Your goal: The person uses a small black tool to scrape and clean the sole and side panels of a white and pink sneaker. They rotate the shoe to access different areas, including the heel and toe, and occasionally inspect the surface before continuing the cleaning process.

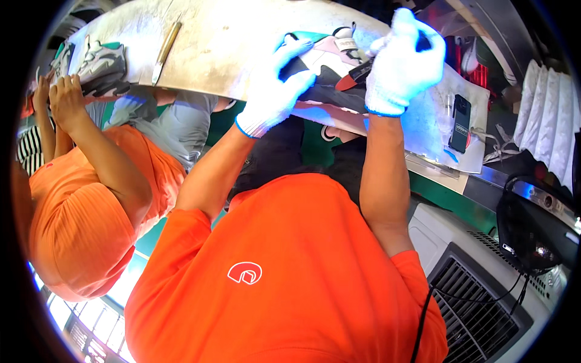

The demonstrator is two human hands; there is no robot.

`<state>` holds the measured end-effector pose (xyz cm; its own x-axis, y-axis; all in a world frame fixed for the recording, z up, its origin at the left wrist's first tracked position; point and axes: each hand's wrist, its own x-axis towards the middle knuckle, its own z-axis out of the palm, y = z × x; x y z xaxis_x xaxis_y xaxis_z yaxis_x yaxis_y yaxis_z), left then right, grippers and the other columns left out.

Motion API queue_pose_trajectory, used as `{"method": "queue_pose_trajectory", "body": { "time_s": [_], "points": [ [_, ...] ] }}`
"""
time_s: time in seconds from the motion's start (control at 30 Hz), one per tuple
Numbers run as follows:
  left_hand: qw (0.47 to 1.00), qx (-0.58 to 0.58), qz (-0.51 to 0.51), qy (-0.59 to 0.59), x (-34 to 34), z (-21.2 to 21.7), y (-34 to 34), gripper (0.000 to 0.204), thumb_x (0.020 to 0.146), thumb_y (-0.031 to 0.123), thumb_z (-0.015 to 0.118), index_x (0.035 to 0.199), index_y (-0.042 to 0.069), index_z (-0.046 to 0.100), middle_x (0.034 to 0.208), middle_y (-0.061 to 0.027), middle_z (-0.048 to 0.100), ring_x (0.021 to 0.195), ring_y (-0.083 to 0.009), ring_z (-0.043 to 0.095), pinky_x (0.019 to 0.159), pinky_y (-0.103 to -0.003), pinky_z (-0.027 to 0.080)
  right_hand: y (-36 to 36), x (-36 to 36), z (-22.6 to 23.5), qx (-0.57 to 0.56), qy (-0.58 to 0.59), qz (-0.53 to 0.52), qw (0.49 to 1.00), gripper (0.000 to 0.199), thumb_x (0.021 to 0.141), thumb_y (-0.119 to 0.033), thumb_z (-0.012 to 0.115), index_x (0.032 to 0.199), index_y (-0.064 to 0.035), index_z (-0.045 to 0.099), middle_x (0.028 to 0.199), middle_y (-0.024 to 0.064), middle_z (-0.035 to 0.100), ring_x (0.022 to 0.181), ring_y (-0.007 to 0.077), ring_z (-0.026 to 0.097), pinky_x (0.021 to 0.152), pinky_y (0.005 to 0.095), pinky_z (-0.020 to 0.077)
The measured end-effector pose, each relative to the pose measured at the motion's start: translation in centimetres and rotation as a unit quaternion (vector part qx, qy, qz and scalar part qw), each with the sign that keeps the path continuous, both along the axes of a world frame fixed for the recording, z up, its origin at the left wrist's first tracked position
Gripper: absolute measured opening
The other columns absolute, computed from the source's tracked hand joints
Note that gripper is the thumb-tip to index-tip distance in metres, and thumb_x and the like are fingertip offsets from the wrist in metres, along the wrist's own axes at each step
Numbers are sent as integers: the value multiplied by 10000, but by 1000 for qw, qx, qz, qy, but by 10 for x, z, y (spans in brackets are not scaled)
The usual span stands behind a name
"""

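Observation:
My left hand [275,94], in a white knit glove with a blue cuff, holds the left end of a shoe [327,59] on the table, fingers on its far side and thumb on its near side. The shoe is white, pale pink and dark grey with a green edge; a label hangs by its opening. My right hand [404,66], gloved the same way, is raised just right of the shoe, fingers curled together; what they hold, if anything, I cannot make out. Below it, a dark piece with a red end [347,82] lies against the shoe.
A wooden-handled blade [165,53] lies on the pale table [224,36]. To the right are a black phone [460,124] and a white ribbed hose [548,118]. On the left, a person in orange [91,206] handles a grey shoe [104,63]. A grey vented machine [478,296] stands lower right.

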<state>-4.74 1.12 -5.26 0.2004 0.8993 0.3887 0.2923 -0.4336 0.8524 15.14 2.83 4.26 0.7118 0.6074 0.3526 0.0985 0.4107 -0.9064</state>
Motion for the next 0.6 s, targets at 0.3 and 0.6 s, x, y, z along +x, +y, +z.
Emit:
{"method": "queue_pose_trajectory", "body": {
  "time_s": [0.3,0.6],
  "points": [
    [994,-71,-26,85,7,20,18,511,942,170,779,1436,55,720,1546,-231,609,1379,-349,616,1180,-435,485,-42,196,-53,-312,-9,45,949,297,998,-195,830,1191,-18,688,809,61,665,558,146,625,499,316,504],
    [972,123,-83,182,32,104,33,721,856,341,881,1500,92,671,1645,-272,506,1494,-465,534,1203,-547,472,-79,205,-94,-343,-65,-29,937,506,963,-244,878,1378,-13,702,954,88,723,619,146,647,568,320,518]
  ]
}}
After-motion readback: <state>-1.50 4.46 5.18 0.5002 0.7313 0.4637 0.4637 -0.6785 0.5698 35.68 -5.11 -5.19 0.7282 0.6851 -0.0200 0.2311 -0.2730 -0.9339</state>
